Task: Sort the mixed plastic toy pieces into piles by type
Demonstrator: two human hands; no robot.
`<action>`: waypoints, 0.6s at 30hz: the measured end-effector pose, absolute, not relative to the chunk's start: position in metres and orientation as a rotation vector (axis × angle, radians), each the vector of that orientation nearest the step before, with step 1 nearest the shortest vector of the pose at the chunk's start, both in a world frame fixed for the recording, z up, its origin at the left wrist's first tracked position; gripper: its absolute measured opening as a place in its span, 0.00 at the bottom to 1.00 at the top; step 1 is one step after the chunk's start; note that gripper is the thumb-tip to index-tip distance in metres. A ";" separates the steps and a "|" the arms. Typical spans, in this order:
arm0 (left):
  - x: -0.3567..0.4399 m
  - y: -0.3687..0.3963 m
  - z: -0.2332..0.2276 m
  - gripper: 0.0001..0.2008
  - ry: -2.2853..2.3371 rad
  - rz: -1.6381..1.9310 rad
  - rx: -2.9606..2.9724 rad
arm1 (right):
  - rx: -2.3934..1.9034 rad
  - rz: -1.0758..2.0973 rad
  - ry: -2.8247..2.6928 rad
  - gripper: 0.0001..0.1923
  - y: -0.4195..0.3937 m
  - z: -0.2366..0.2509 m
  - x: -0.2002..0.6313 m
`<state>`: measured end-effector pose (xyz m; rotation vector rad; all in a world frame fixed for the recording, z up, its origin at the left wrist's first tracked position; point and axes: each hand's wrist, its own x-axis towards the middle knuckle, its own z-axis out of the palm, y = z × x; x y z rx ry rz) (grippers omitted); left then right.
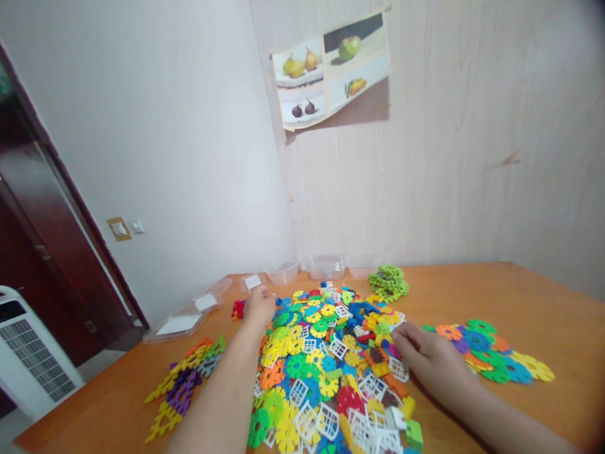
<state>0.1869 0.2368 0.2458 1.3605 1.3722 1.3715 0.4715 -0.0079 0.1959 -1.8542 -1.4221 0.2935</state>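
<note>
Presently, your right hand [432,359] rests palm down at the right edge of the heap of plastic pieces [331,359], fingers curled, fingertips touching the small pieces there; whether they pinch one I cannot tell. Your left hand [259,307] reaches across to the far left edge of the heap, fingers bent down onto the surface [543,302] just beside a small red piece [238,309]; its grip is hidden from this view.

The heap lies at the middle of the surface, mixing coloured flower-shaped discs with white grid pieces. To its left sits a joined strip of yellow and purple pieces [182,384]; to its right, a flat row of linked discs [486,356], just beside your right hand.

To work well here, in my judgement, you should draw one piece clear of the heap before lifting, so neighbours are not dragged along, and keep your forearms off the loose pieces.

Further off stand a stack of green discs [388,282] and clear plastic tubs [326,266] with lids [182,323] at the wall.
</note>
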 end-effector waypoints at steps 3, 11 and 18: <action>0.189 0.251 0.244 0.17 1.343 1.320 1.503 | -1.836 0.318 -1.409 0.15 -0.006 0.195 0.470; 0.190 0.267 0.234 0.16 1.376 1.133 1.668 | -1.766 0.357 -1.320 0.13 -0.006 0.197 0.468; 0.192 0.266 0.228 0.16 1.462 1.118 1.740 | -1.776 0.397 -1.305 0.14 -0.004 0.194 0.470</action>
